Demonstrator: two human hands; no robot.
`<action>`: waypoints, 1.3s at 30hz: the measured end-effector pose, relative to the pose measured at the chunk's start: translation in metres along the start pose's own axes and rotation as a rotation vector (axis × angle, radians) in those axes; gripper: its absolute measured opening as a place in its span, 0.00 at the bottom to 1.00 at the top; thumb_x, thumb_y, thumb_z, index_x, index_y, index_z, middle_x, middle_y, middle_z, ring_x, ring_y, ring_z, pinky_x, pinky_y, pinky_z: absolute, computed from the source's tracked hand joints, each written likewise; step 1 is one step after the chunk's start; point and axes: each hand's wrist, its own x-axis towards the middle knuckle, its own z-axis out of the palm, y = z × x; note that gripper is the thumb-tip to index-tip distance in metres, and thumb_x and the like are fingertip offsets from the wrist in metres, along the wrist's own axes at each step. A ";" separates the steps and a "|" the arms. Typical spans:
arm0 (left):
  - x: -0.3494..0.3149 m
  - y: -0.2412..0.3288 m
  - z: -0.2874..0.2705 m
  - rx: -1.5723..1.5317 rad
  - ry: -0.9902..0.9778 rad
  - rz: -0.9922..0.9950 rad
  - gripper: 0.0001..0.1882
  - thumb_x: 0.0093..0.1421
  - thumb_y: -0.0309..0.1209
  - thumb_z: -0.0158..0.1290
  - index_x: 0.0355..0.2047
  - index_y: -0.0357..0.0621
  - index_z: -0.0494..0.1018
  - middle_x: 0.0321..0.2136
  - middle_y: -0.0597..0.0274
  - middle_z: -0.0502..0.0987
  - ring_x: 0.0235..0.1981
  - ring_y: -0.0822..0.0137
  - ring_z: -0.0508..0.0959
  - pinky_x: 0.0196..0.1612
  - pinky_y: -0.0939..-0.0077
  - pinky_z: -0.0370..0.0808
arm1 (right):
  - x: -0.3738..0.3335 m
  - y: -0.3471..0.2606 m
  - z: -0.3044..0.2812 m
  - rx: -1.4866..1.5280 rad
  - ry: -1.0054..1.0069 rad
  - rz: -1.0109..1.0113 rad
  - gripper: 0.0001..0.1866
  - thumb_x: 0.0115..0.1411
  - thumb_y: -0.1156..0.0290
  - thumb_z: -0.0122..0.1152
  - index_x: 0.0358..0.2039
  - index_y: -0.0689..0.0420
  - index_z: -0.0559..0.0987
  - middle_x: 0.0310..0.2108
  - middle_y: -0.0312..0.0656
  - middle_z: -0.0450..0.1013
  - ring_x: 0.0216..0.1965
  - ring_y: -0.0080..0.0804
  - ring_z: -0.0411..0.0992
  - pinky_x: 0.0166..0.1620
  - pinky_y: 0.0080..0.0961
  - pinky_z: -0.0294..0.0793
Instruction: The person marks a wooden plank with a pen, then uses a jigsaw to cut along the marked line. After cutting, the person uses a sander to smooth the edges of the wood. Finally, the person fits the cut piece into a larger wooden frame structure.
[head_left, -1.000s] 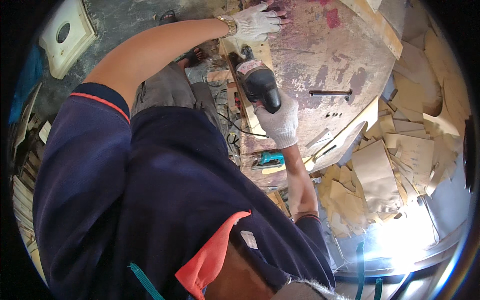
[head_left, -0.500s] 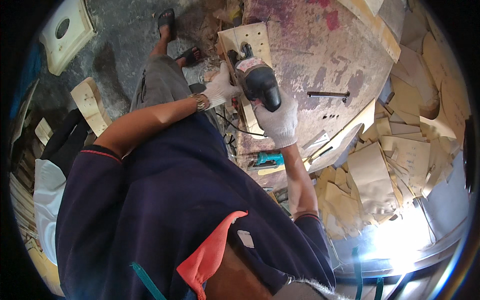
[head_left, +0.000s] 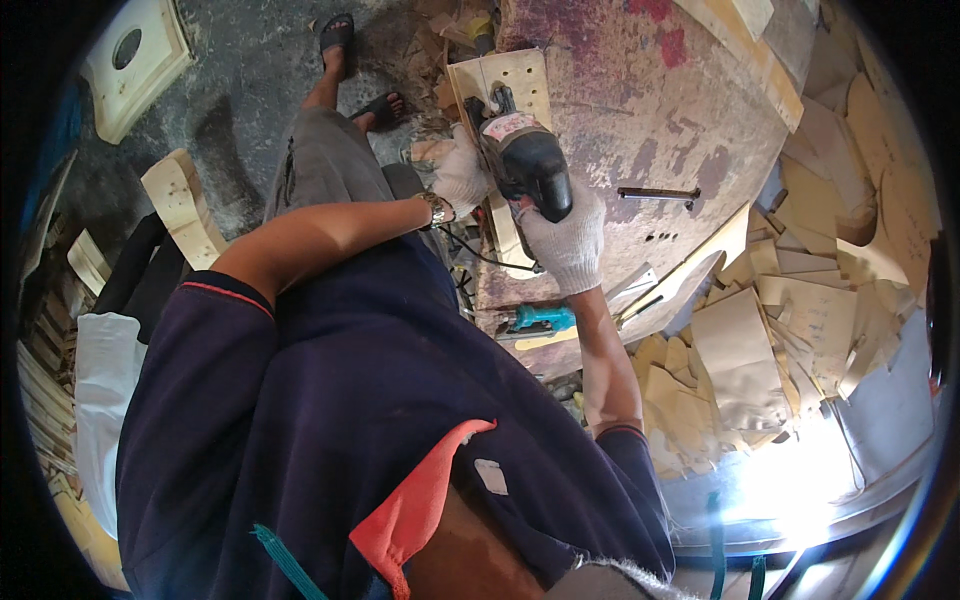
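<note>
A dark power tool, which looks like a jigsaw [head_left: 535,168], rests on a pale wooden board [head_left: 524,82] with several drilled holes. The board lies along the left edge of the worn workbench [head_left: 640,130]. My right hand [head_left: 570,240], in a white knit glove, is wrapped round the tool's rear grip. A black cable [head_left: 490,258] runs off to the left from there. My left hand [head_left: 461,178], gloved too, is closed at the board's left edge beside the tool. Its fingertips are partly hidden, and the cutting end is hard to make out.
On the bench lie a slim dark metal tool [head_left: 658,194] and a teal hand tool [head_left: 540,319]. A curved wooden strip [head_left: 700,265] runs along the bench's right edge. Many wooden offcuts [head_left: 740,350] are heaped to the right. A curved wooden piece [head_left: 185,205] stands at left.
The tool and my right hand have shifted slightly right and down. My left hand has moved a little right, and the board appears slightly shifted too.
</note>
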 end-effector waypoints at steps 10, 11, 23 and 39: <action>-0.008 0.006 0.003 -0.118 -0.139 -0.063 0.31 0.76 0.53 0.35 0.64 0.38 0.57 0.62 0.46 0.69 0.62 0.50 0.73 0.63 0.51 0.72 | 0.004 -0.007 0.002 0.000 -0.002 0.061 0.15 0.47 0.70 0.70 0.36 0.63 0.82 0.24 0.54 0.78 0.30 0.51 0.82 0.35 0.37 0.78; 0.012 -0.001 -0.021 0.157 -0.201 0.048 0.31 0.75 0.53 0.37 0.64 0.38 0.56 0.62 0.46 0.69 0.62 0.51 0.73 0.63 0.52 0.72 | 0.005 -0.011 0.002 -0.003 -0.008 0.043 0.15 0.47 0.70 0.70 0.36 0.62 0.82 0.24 0.54 0.78 0.30 0.51 0.82 0.35 0.37 0.78; 0.011 -0.004 -0.028 0.104 -0.217 -0.017 0.33 0.74 0.58 0.39 0.65 0.44 0.60 0.63 0.52 0.69 0.65 0.56 0.68 0.68 0.55 0.67 | 0.014 -0.024 0.000 -0.046 -0.004 -0.011 0.13 0.47 0.69 0.68 0.34 0.60 0.80 0.24 0.54 0.77 0.30 0.57 0.79 0.34 0.43 0.77; 0.023 -0.013 -0.059 1.550 -0.034 0.276 0.26 0.77 0.48 0.40 0.64 0.42 0.63 0.59 0.51 0.73 0.59 0.56 0.74 0.64 0.59 0.71 | 0.022 -0.034 0.001 -0.038 -0.011 0.011 0.13 0.48 0.69 0.69 0.34 0.61 0.81 0.25 0.55 0.78 0.30 0.54 0.81 0.34 0.40 0.78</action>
